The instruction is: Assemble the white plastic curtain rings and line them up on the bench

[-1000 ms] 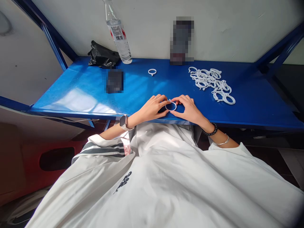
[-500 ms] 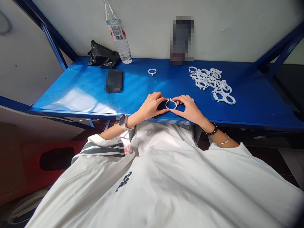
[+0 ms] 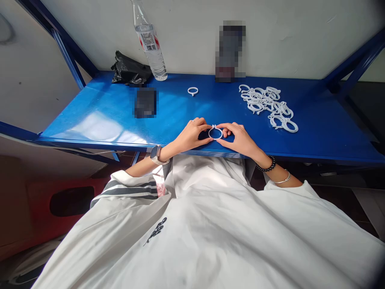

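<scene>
- Sitting left of the ring pile (image 3: 266, 101) and nearer the person: one white ring (image 3: 215, 139), thin round band, two small tabs at its far side, held at the front edge of the worktop (image 3: 319, 124). Whether it touches the surface: cannot be told.
- Handling, as judged: light, probably plastic; fairly stiff, with some spring in the band. Smooth finish, likely a little slippery.
- Fragility, as judged: moderate. The tabs look the likeliest part to bend or snap under force; a hard squeeze could pull the round out of true.
- Best hold, as judged: opposite parts of the band, one contact beside each tab and one on the near curve, with light pressure.
- Left hand (image 3: 190, 135): on the side of the ring away from the ring pile. Fingers (image 3: 205, 127) pinch the ring, index at the tab end, thumb at the near curve, parted only by the ring's own breadth.
- Right hand (image 3: 237, 136): between the ring and the ring pile, nearer the person than the pile. Index beside the other tab, thumb on the near curve, the same narrow spread, gripping the band; the remaining fingers curl under, touching no other ring.
- Gap between the tabs: very slight; whether they meet is too small to tell.
- Lone ring (image 3: 193, 94): left of the ring pile, well apart, flat, its tab toward the person.
- Water bottle (image 3: 153, 52): farther left of the ring pile, upright.
- Black bag (image 3: 129, 70): left of the ring pile, beyond the bottle, crumpled.
</scene>
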The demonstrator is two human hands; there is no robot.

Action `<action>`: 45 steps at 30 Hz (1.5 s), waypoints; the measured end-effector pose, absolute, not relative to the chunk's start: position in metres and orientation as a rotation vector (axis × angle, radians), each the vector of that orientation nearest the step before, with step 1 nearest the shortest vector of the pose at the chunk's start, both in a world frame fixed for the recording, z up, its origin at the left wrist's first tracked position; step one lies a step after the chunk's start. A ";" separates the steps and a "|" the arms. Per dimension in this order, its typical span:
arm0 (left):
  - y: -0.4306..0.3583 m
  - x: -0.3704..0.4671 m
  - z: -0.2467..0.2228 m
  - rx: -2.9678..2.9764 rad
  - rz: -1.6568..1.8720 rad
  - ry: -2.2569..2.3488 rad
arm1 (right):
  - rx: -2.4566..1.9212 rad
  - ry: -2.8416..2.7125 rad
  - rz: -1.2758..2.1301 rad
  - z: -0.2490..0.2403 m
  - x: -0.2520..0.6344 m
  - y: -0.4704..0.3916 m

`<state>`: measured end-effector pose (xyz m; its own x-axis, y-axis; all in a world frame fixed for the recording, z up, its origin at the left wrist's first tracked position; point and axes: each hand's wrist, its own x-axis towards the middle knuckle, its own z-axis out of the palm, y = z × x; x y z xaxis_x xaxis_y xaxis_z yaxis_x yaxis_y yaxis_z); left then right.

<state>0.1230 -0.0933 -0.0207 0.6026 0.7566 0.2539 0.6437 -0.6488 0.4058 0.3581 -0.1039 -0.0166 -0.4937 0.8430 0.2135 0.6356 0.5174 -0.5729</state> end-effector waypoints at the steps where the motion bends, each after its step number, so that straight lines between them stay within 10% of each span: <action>1: -0.094 0.123 -0.020 2.554 0.592 1.138 | -1.207 -2.288 0.590 -0.017 0.358 -0.104; 45: -0.099 0.122 -0.011 2.306 0.835 0.951 | -1.024 -2.124 0.704 -0.015 0.357 -0.106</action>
